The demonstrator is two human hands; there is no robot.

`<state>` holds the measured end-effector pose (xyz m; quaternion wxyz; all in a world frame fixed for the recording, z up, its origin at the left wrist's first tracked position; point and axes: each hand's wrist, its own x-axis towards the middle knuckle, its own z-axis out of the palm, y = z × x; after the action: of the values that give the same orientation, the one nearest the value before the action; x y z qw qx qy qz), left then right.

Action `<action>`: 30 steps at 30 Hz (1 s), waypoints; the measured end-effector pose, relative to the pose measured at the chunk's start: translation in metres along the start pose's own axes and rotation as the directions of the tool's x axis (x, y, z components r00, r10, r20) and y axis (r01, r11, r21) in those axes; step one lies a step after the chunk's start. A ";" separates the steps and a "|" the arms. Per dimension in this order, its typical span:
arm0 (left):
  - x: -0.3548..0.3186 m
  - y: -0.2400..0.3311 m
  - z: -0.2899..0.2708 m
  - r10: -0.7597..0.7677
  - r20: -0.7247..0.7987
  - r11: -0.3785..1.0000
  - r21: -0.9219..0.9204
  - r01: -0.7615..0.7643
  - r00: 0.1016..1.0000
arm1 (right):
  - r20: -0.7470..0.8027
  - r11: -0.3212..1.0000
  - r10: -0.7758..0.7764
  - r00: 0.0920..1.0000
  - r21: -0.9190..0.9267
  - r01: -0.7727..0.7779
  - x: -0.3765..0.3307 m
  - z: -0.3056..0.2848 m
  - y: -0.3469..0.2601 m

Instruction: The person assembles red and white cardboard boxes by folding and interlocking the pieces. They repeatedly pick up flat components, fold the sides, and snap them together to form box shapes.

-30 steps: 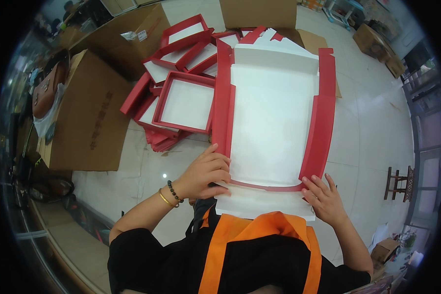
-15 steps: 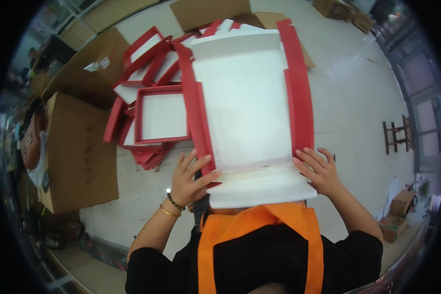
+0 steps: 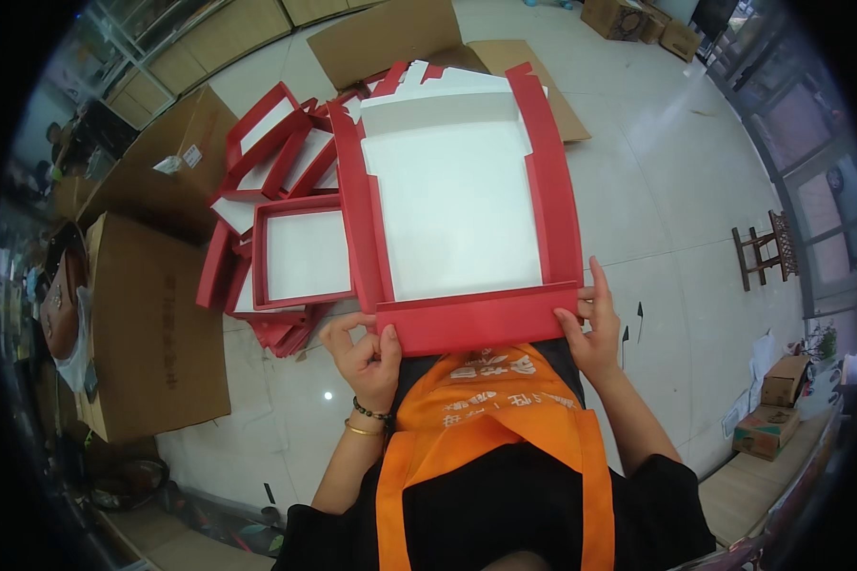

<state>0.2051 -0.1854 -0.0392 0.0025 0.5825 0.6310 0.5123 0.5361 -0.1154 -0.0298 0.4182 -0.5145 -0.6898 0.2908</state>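
Note:
In front of me lies a large red-and-white cardboard box blank [image 3: 457, 200], white inside with red side walls. Its near wall is folded up, showing the red outer face toward me, while the far end still has loose white and red flaps. My left hand [image 3: 364, 364] pinches the near left corner, thumb on the red face and fingers bent behind. My right hand [image 3: 592, 328] grips the near right corner, thumb in front, one finger pointing up along the side. Left of the blank, a folded red tray box [image 3: 263, 257] with a white floor rests on a pile of similar boxes.
Large brown cartons [image 3: 162, 324] stand at the left, and an opened carton [image 3: 390, 43] sits behind the blank. A small wooden stool [image 3: 767, 250] stands at the right on the pale tiled floor. Small boxes [image 3: 769, 428] lie at the lower right.
The near flap, which lay flat with its white side up, now stands folded with its red face toward me. Both hands went from spread fingers to gripping the near corners.

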 end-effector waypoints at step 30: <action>0.035 -0.006 0.045 -0.651 0.285 0.326 -0.732 0.598 0.704 | 0.652 0.683 -0.302 0.695 -0.360 0.636 0.028 0.074 -0.089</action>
<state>0.2162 -0.1291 -0.0435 0.4332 0.2153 0.5141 0.7083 0.4260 -0.1133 0.0165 0.0963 -0.3040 -0.9440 0.0844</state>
